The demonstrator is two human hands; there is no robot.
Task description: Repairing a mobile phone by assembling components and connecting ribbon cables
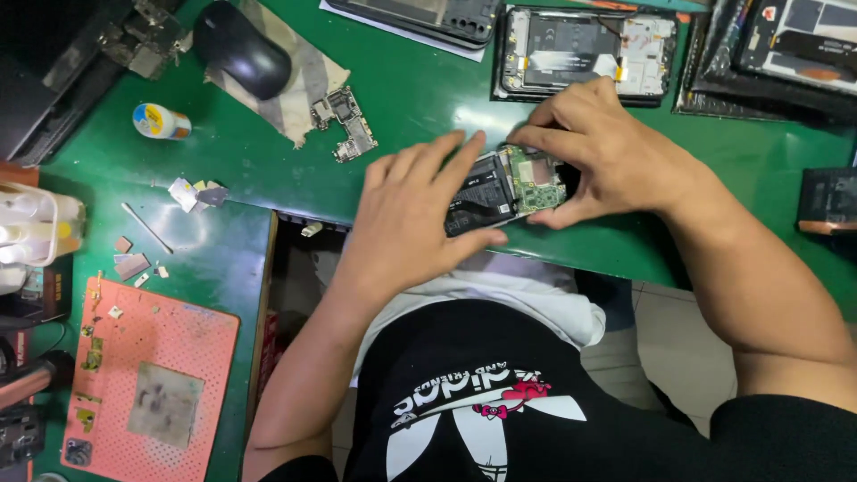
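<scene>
An opened phone (500,187) lies on the green table (420,98) near its front edge, with its black battery and green circuit board exposed. My left hand (411,214) rests flat on the phone's left half, thumb under its lower edge. My right hand (598,152) grips the phone's right end, fingers curled over the circuit board.
Behind the hands lie another opened phone (585,54) and a phone back shell (428,18). A loose circuit board (350,125), a black mouse (241,49) on a cloth and a small round tin (161,120) sit to the left. A pink work mat (152,384) lies at lower left.
</scene>
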